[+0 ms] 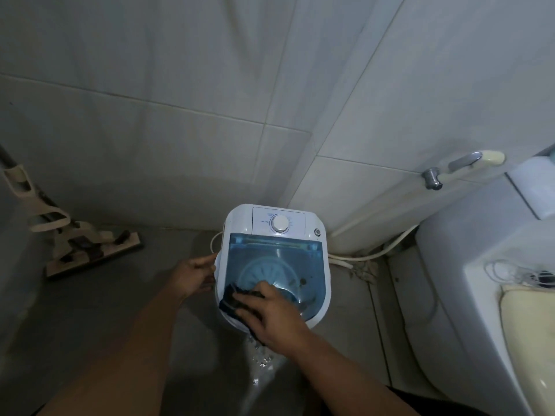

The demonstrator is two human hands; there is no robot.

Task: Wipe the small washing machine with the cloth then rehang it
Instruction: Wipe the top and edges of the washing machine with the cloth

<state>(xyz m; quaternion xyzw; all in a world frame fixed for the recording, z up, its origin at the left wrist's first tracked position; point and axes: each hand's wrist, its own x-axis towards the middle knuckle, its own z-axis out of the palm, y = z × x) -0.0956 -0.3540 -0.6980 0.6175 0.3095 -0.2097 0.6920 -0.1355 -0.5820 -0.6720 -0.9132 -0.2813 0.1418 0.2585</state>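
The small white washing machine (318, 250) stands on the grey floor in the wall corner, with a blue see-through lid and a round white dial at its far end. My right hand (270, 313) presses a dark cloth (229, 300) flat on the near left corner of the lid. Part of the cloth hangs over the machine's front edge under my palm. My left hand (193, 274) grips the machine's left side. Water runs down from the front edge onto the floor.
A flat mop (90, 247) leans on the left wall with its head on the floor. A white toilet (468, 265) and its cream seat stand at the right. A bidet sprayer (462, 166) hangs on the wall, its hoses lying behind the machine. The floor in front is wet.
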